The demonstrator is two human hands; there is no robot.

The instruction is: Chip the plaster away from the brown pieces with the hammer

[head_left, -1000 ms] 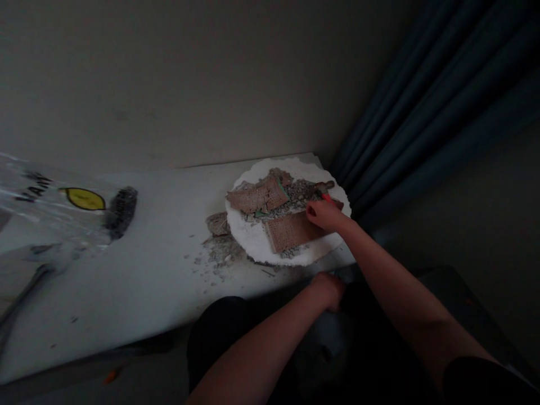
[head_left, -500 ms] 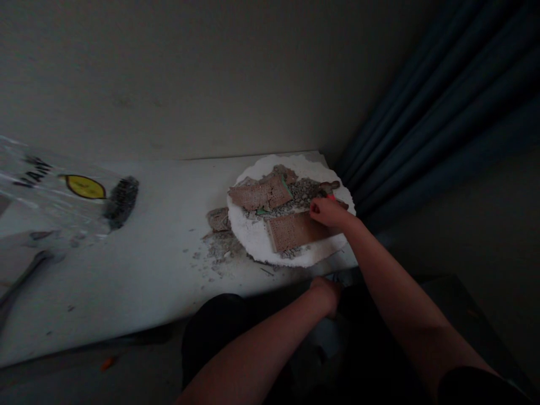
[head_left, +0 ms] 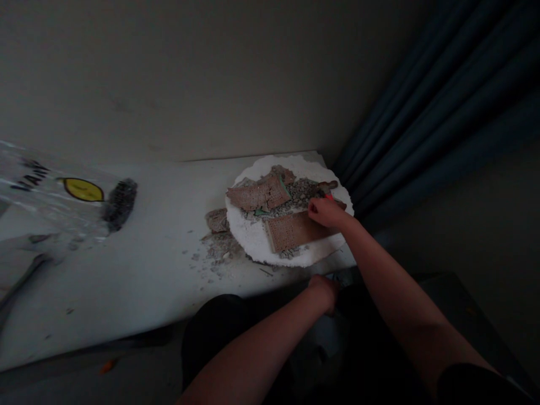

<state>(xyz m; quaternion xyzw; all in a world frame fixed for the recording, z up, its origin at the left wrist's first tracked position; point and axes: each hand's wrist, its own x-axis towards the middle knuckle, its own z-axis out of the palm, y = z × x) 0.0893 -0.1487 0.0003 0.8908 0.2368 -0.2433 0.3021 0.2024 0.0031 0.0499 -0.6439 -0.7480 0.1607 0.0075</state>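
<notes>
A round white slab [head_left: 253,239] lies at the table's far right corner. On it rest broken brown perforated slabs [head_left: 289,230] and grey rubble [head_left: 301,194]. My right hand [head_left: 324,214] sits on the slab's right side, fingers closed round a small tool with a red handle [head_left: 329,196] whose tip is in the rubble. My left hand [head_left: 324,289] is at the table's front edge below the slab, curled over something dark and hidden.
A white table [head_left: 147,270] runs along a plain wall. Grey crumbs [head_left: 215,253] lie left of the slab. A clear plastic bag with a yellow label [head_left: 82,190] and a dark brush [head_left: 120,203] lie at left. Dark blue curtains [head_left: 422,112] hang at right.
My right hand has shifted slightly over the brown slab with the red-handled tool. The view has drifted a little. My left hand has stayed at the table's edge.
</notes>
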